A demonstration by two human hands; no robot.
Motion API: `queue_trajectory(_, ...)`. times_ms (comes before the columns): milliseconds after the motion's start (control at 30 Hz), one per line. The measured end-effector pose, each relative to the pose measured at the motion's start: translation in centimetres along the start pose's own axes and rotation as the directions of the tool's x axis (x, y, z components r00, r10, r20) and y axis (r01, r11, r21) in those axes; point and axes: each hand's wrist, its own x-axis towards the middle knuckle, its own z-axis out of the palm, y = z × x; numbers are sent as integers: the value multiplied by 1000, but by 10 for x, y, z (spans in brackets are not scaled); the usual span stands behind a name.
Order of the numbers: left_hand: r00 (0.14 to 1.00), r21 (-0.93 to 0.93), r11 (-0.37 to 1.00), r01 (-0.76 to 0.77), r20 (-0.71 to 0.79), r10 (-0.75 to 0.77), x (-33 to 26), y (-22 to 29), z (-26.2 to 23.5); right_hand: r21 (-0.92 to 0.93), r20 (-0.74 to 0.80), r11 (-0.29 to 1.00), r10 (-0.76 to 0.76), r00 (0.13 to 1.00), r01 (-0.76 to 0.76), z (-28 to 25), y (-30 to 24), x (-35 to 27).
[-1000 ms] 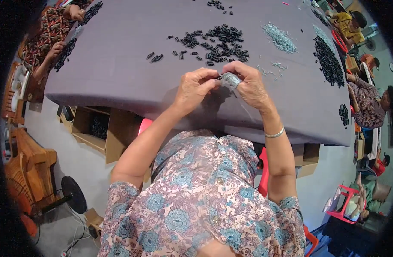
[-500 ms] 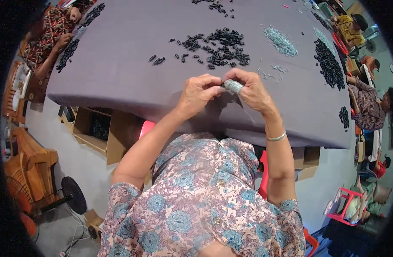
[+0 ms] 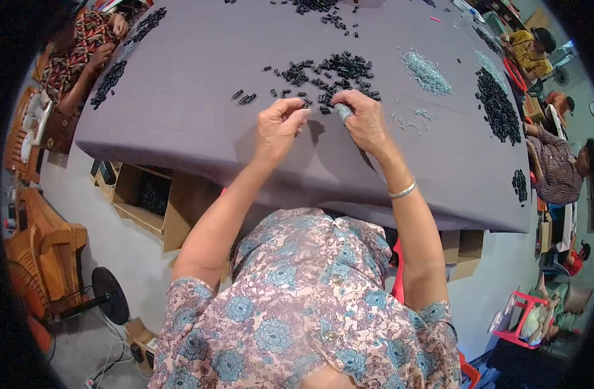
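Note:
My left hand (image 3: 279,129) is over the near part of the table, thumb and forefinger pinched on a small black cylindrical piece (image 3: 304,106). To its right, at the near edge of a pile of black pieces (image 3: 349,67), my right hand (image 3: 367,123) reaches in with its fingers bent and slightly apart; nothing shows between them. A silvery wrapping (image 3: 343,111) covers one of that hand's digits. Right of the pile lies a heap of small silvery pins (image 3: 426,72), with a few scattered pins (image 3: 410,123) nearer to me.
A grey cloth covers the table (image 3: 193,97). More black pieces form a heap (image 3: 498,107) at the right and a row at the left edge, beside another person's hands (image 3: 102,55). Below stand an open cardboard box (image 3: 144,201) and a fan (image 3: 109,295). Several people sit at the right.
My hands, together before over the table's near side, have moved apart and farther forward. The right now reaches the black pile, while the left keeps a small black piece.

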Motion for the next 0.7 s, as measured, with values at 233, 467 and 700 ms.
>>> queue_trajectory(233,998,4,998,-56,-30,56,1,-6,1,-203,171,977,-36,985,71,16,-4,6)
queue_trajectory(467,992,199,972,-123,29,120,1,-6,-2,-400,258,904,-49,965,153,14,-21,13)
queue_trajectory(700,993,191,975,-118,36,113,-1,-4,0,-134,130,978,-145,981,162,4,-10,9)
